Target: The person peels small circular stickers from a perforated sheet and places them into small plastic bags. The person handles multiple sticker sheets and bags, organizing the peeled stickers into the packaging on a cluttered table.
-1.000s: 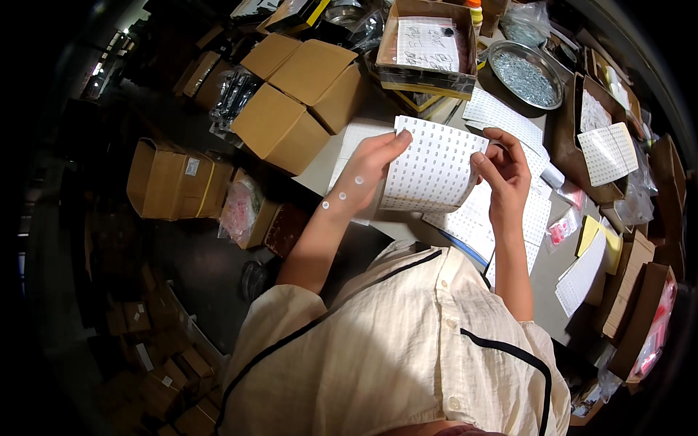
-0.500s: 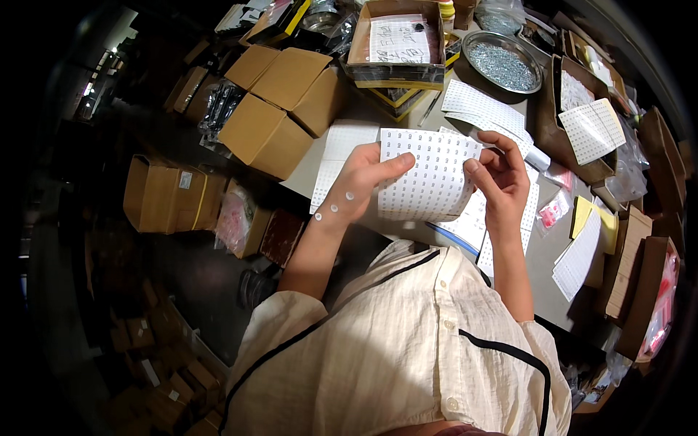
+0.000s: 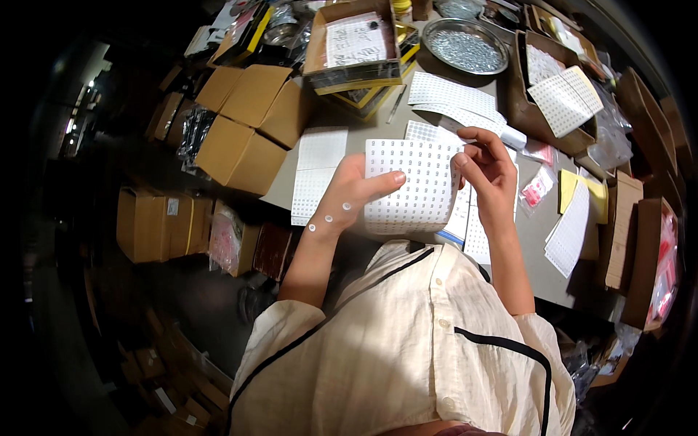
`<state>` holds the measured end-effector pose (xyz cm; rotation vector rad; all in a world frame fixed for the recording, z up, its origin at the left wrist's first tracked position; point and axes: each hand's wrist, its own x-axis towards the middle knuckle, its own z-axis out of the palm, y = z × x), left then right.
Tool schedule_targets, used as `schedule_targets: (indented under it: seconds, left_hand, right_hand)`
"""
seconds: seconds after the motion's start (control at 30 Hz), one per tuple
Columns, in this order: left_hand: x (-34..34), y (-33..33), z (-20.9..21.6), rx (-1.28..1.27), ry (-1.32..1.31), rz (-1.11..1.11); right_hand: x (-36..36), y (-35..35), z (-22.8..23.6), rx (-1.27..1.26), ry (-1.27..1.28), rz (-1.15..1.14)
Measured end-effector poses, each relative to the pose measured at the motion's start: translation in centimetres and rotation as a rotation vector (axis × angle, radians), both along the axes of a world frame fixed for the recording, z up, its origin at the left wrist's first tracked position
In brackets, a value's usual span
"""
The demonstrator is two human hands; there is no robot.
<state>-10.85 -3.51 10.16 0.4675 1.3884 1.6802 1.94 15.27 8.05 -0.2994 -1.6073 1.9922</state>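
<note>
Evidently, a curved white paper sheet printed with rows of small dark marks [image 3: 416,202] is the centre of it all, held up over the near side of the grey surface [image 3: 368,129]. The left hand [image 3: 350,190] grips its left side, thumb across the face. The right hand [image 3: 491,171] has its thumb at the right edge, fingers curled; whether it pinches anything, I can't tell. I'd judge this step as fine work at that edge; the next move calls for steady support and a light touch. Three small white round dots [image 3: 329,219] mark the left wrist; beyond stands a round metal dish [image 3: 472,72] of silvery bits [image 3: 465,52].
</note>
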Motion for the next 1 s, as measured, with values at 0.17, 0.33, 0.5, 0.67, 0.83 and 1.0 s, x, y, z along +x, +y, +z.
schedule_targets:
  seconds: [0.17, 0.33, 0.5, 0.67, 0.83, 1.0]
  left_hand:
    - [0.4, 0.6, 0.4, -0.049, 0.008, -0.047]
    - [0.2, 0.9, 0.4, -0.050, 0.007, -0.095]
    - [-0.3, 0.6, 0.5, -0.024, 0.018, -0.118]
    - [-0.6, -0.2, 0.3, -0.016, -0.018, -0.091]
    - [-0.5, -0.4, 0.1, 0.044, -0.090, -0.057]
    - [-1.2, -0.8, -1.2, 0.068, -0.164, -0.010]
  right_hand:
    - [0.6, 1.0, 0.1, -0.032, 0.014, -0.049]
    - [0.8, 1.3, -0.4, -0.026, 0.034, -0.076]
    - [0.6, 1.0, -0.6, -0.021, 0.041, -0.101]
    - [0.4, 0.5, -0.4, -0.019, 0.017, -0.096]
    - [0.2, 0.3, -0.7, 0.052, 0.000, -0.078]
    - [0.4, 0.3, -0.4, 0.075, -0.019, -0.070]
